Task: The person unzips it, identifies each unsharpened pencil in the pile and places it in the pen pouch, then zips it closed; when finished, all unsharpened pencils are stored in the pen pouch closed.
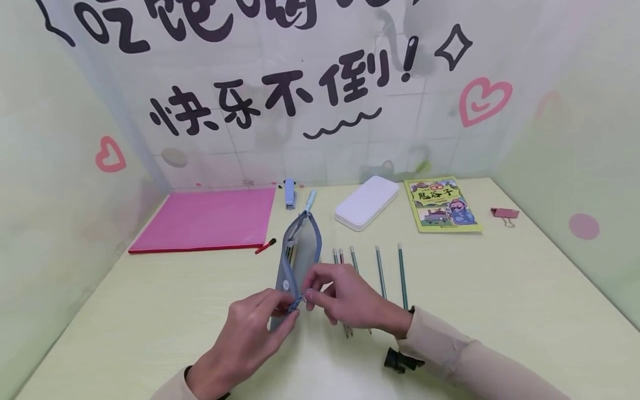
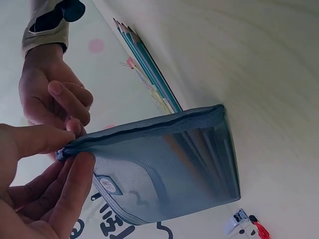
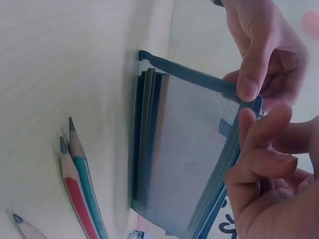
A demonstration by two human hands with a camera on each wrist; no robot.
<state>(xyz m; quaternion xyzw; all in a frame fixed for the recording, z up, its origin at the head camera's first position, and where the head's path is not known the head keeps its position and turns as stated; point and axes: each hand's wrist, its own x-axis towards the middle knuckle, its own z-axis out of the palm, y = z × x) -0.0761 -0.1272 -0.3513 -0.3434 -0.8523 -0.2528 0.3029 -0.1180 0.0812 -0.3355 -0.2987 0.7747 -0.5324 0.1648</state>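
A blue-grey mesh pencil pouch stands on its long edge, its zipped top gaping. Pencils show through the mesh inside it. My left hand pinches the near top corner between thumb and fingers. Right beside it, my right hand has thumb and index fingertip together on the zip pull at the same corner. A pale blue strap sticks out at the pouch's far end. Several loose pencils, mostly green with one red, lie to the right of the pouch, some partly behind my right hand.
On the left lies a pink folder, with a small red and black item at its corner. Along the back are a blue stapler, a white case, a yellow-green booklet and a pink binder clip.
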